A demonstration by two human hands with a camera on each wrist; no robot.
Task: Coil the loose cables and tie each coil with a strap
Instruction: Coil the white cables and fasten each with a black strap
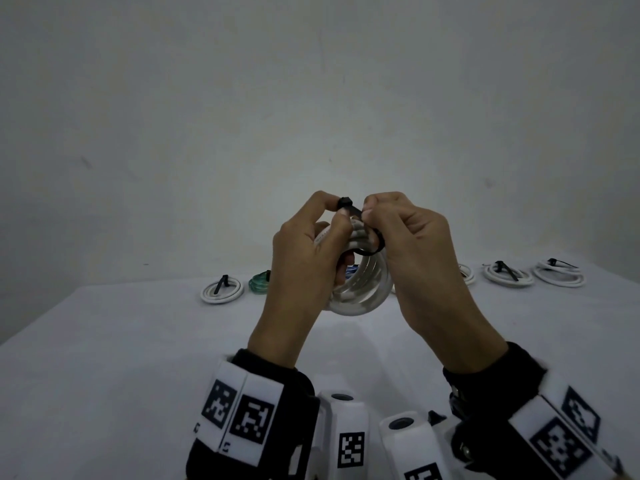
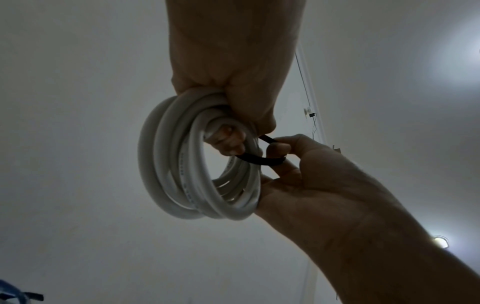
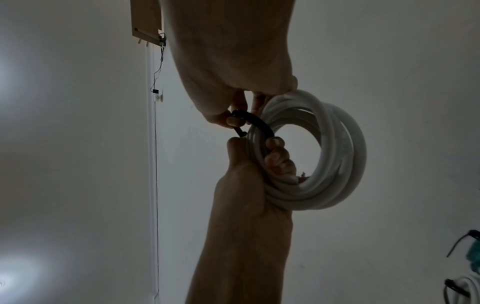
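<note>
At the centre of the head view, both hands were raised above the white-covered bench (image 1: 138,358) and worked on a coil of thick white round cable (image 1: 367,285), which hung in the air between them, clear of the bench. The left hand (image 1: 304,251) had its fingers curled through the middle of the coil, its grip closed around the bundled turns, while its thumb and forefinger pinched the square head of a thin black plastic strap (image 1: 346,204) at the top of the coil. The right hand (image 1: 412,237) pinched the tail of that strap just right of the head, its grip narrow and tight on the strap. The strap looped loosely around one side of the coil; in the left wrist view the coil (image 2: 197,164) showed several turns, with the strap (image 2: 259,160) crossing from the left fingers to the right hand (image 2: 306,174). The right wrist view showed the same coil (image 3: 337,156) at centre right, the strap (image 3: 257,123) arching over its left edge. Along the far edge of the bench, in the middle band of the head view, lay finished coils: a white coil with a black strap (image 1: 221,291) at left, a green coil (image 1: 259,282) just beside it, and more strapped white coils (image 1: 557,275) at right.
</note>
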